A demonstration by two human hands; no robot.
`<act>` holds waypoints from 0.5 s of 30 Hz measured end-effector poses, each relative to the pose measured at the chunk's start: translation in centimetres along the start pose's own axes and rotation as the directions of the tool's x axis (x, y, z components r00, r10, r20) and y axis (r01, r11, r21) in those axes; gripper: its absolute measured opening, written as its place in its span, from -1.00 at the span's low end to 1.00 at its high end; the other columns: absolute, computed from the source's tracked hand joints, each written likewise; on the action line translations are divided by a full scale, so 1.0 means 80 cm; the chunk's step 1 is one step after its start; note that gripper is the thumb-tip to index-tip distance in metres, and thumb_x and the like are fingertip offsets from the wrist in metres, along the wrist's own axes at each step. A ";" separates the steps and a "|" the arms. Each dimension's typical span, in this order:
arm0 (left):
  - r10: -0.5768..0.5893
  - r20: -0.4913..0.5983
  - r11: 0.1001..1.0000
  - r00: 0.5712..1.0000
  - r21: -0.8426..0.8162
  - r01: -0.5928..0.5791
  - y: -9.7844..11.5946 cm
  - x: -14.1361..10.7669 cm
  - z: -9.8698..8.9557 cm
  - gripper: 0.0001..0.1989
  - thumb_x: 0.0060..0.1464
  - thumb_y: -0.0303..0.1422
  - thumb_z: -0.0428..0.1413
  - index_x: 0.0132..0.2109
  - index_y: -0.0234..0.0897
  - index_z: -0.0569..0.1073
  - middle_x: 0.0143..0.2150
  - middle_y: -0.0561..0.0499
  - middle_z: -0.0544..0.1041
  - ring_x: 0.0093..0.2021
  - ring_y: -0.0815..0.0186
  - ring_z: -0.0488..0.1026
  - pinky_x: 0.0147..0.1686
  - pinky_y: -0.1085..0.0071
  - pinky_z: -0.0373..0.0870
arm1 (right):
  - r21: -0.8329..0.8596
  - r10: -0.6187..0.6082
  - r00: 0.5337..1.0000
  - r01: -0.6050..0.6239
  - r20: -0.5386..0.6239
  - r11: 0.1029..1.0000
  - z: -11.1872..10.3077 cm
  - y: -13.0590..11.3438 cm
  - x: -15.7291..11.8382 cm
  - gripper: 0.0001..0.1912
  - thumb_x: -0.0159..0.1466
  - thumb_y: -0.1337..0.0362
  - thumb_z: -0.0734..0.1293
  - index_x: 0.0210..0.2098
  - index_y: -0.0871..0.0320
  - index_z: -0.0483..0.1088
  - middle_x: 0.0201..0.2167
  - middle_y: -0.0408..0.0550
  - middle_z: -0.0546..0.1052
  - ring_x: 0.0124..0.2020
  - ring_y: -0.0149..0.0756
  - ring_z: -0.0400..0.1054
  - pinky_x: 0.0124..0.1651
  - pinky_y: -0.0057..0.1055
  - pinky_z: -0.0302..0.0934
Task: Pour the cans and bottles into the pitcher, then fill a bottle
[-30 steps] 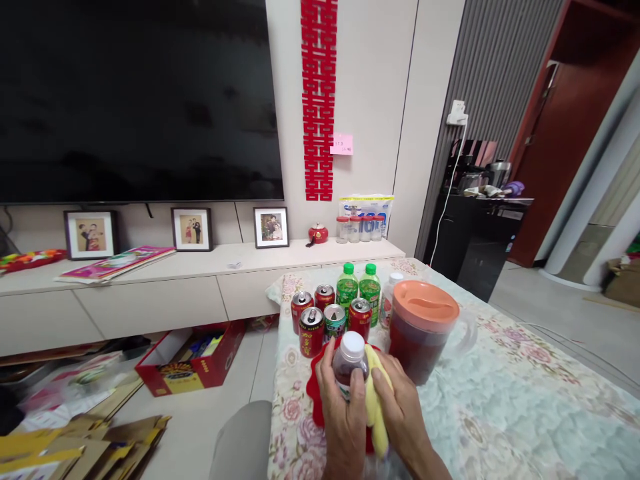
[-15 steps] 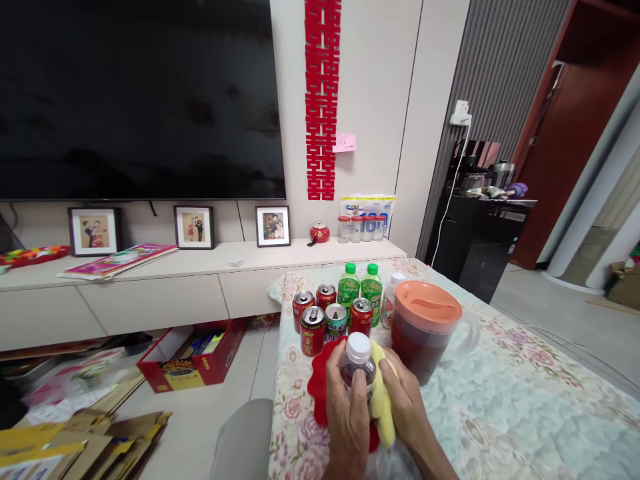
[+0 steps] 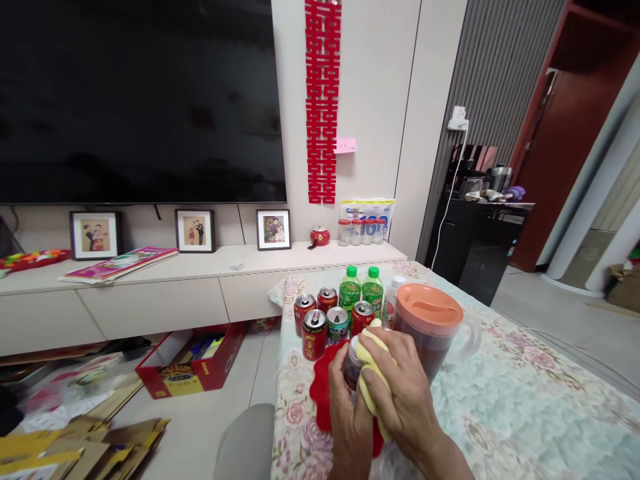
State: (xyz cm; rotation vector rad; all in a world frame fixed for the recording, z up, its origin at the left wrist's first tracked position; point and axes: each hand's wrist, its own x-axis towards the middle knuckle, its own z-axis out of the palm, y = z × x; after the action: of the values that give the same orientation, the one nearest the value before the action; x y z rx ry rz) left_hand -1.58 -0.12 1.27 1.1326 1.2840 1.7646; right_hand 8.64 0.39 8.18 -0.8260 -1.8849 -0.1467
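Note:
My left hand (image 3: 347, 413) is wrapped round a small bottle (image 3: 353, 363) with a white cap and dark contents, above a red mat (image 3: 323, 395). In my right hand (image 3: 403, 383) is a yellow cloth (image 3: 371, 383), pressed against the bottle's cap and side. The cloth and fingers hide much of the bottle. Just beyond stand several drink cans, among them a red can (image 3: 315, 335) and a green can (image 3: 337, 325). Behind them are two green-capped bottles (image 3: 350, 288). A pitcher (image 3: 427, 327) with an orange lid and dark liquid stands close to my right hand.
A floral tablecloth (image 3: 500, 400) covers the table. Beyond it runs a white cabinet (image 3: 245, 263) with photo frames and red-lidded jars (image 3: 356, 232). On the floor at left lie a red box (image 3: 190, 363) and flattened cardboard (image 3: 115, 447). A grey stool (image 3: 245, 443) stands beside the table.
My right hand has moved up and left with the yellow cloth, from the bottle's side onto its cap. The bottle now tilts slightly in my left hand.

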 end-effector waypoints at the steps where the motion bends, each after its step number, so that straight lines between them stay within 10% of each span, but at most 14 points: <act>1: -0.004 0.001 1.000 1.000 -0.013 0.004 0.002 0.000 0.000 -0.45 0.20 -0.06 0.13 0.24 -0.24 0.40 0.26 -0.25 0.52 0.24 -0.02 0.50 0.23 0.06 0.44 | -0.023 -0.014 0.998 0.015 0.055 1.000 -0.002 -0.002 0.009 -0.65 0.47 0.27 0.24 0.19 0.10 0.46 0.14 0.08 0.47 0.10 -0.06 0.31 0.13 -0.10 0.26; 15: -0.021 0.011 0.998 1.000 -0.059 0.021 0.006 0.000 0.004 -0.43 0.19 -0.02 0.12 0.21 -0.26 0.39 0.26 -0.29 0.49 0.24 -0.03 0.47 0.22 0.03 0.41 | -0.307 0.392 0.726 -0.256 0.565 0.917 -0.012 -0.013 0.114 -0.70 0.35 0.36 0.18 -0.51 0.13 0.35 -0.48 -0.05 0.45 -0.44 -0.30 0.30 -0.32 -0.38 0.01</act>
State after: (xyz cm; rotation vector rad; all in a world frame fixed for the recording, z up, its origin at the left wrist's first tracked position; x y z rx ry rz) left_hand -1.32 -0.18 1.77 1.0899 1.2255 1.7673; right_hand 6.61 3.54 16.62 -1.4814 -2.3128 0.1800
